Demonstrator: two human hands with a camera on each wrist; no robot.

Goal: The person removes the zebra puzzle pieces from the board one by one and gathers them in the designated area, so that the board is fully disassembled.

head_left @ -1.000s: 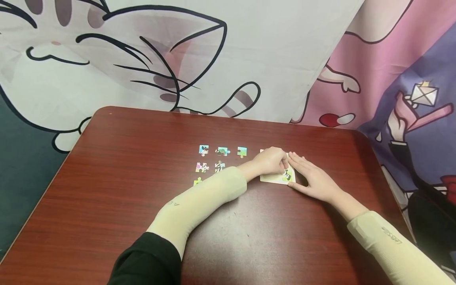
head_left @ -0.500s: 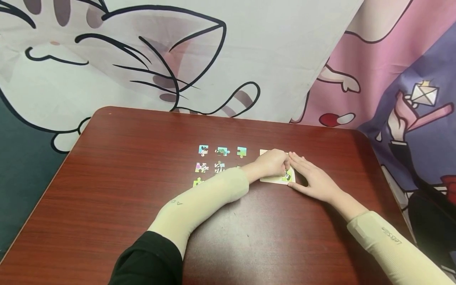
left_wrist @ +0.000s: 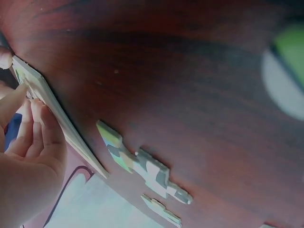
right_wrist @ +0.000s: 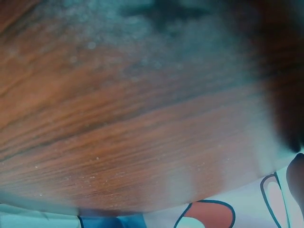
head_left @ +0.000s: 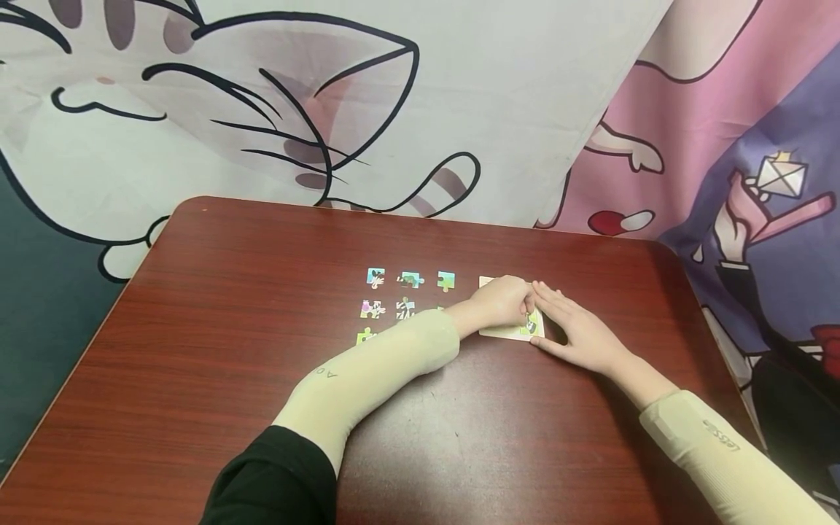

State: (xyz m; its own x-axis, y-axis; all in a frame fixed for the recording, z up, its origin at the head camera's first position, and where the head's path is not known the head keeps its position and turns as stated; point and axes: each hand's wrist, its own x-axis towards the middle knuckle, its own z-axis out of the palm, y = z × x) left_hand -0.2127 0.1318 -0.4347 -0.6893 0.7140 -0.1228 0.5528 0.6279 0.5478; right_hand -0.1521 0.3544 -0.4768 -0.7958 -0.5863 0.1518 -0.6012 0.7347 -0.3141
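Note:
A pale puzzle board (head_left: 502, 332) lies flat on the table. Over it, my left hand (head_left: 499, 300) has curled fingers and hides much of its face. In the left wrist view, thumb and fingertips (left_wrist: 26, 92) come together at the board's end, pinching a small puzzle piece (head_left: 530, 326) with green, black and white print, low against the board. My right hand (head_left: 577, 328) steadies the board's right side, its fingers straight along the edge and its thumb at the near corner. The right wrist view shows no hand.
Loose puzzle pieces stand in rows left of the board, among them a top-row piece (head_left: 446, 281) and a black-and-white one (head_left: 405, 308). My left sleeve (head_left: 374, 364) covers part of the lower rows. A printed cloth (head_left: 525, 109) hangs behind the brown table (head_left: 262, 292).
My left hand has shifted very slightly toward me and to the right over the board. The right hand, the board and the loose pieces stay in place.

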